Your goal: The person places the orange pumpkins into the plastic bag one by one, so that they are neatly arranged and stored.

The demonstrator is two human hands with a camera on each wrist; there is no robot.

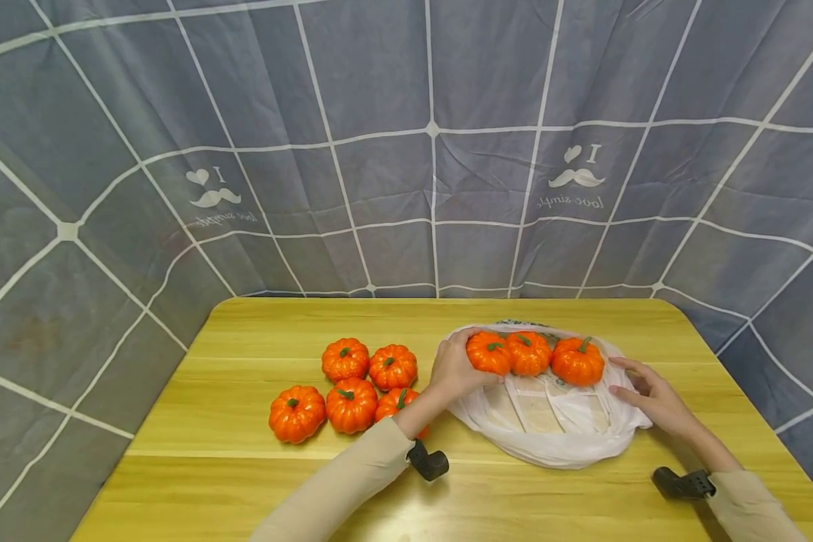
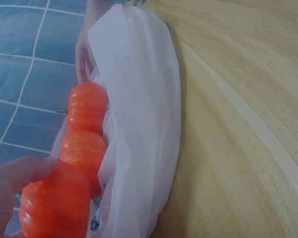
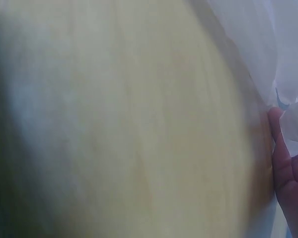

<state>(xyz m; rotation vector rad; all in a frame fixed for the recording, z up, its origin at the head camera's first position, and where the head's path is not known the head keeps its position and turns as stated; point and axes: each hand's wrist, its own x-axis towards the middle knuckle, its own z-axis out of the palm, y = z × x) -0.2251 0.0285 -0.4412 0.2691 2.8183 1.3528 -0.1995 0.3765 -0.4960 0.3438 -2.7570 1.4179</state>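
Observation:
Three small orange pumpkins stand in a row in a white plastic bag [image 1: 562, 444] with its mouth spread wide. My left hand [image 1: 455, 366] grips the leftmost pumpkin [image 1: 488, 354], thumb and fingers on opposite sides. Beside it sit the middle pumpkin [image 1: 529, 354] and the right pumpkin [image 1: 578, 363]; all three line up in the left wrist view too, the held pumpkin [image 2: 57, 203] nearest. At the bag's right edge, my right hand [image 1: 657, 399] holds the thin plastic between thumb and fingers. Part of that hand is hidden by the bag [image 3: 295, 124] in the right wrist view.
Left of the bag, several more orange pumpkins [image 1: 352, 405] stand on the yellow wooden table [image 1: 196, 459]. One pumpkin [image 1: 391, 404] is partly covered by my left forearm. A grey curtain [image 1: 386, 181] with white lines hangs behind the table.

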